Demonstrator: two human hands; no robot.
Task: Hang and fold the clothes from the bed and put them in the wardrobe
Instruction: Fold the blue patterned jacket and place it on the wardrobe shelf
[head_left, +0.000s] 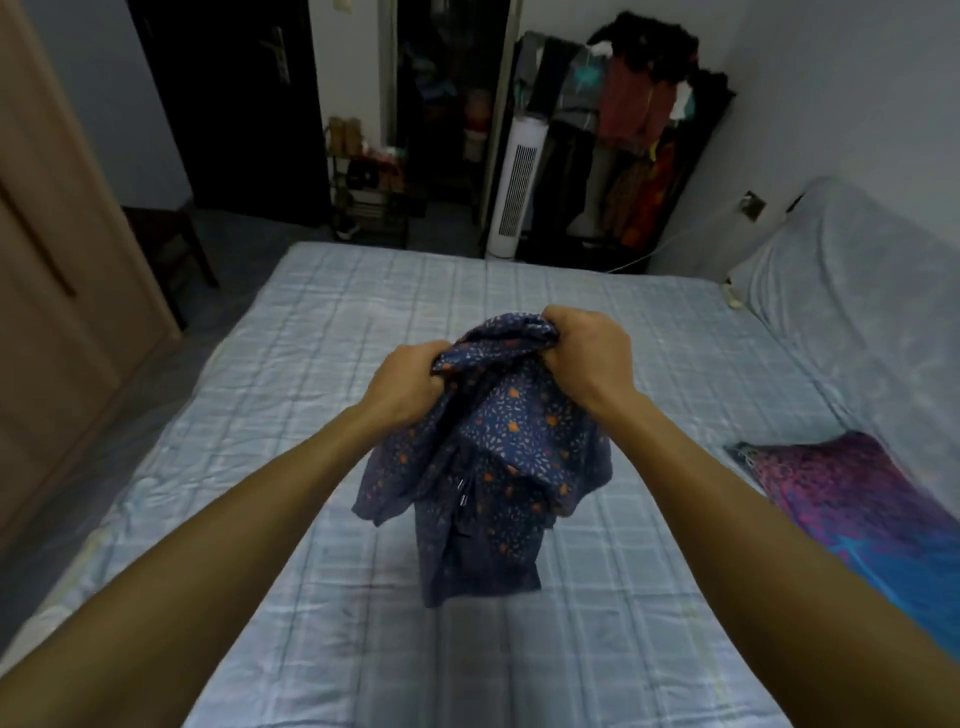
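Patterned garment (493, 457), both hands' grip, unlabelled

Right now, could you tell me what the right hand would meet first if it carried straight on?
The blue patterned garment that the right hand grips; beyond it, probably only the bed, though depth is unclear.

I see a wide bed (322, 322) under a pale blue checked sheet, lightly wrinkled, more so along the left edge. Lying on it at the right side is one purple, pink and blue patterned cushion (852, 509), cut off by the frame edge. A navy speckled garment (498, 467) hangs over mid-bed. Its hem may touch the sheet, can't tell from here.
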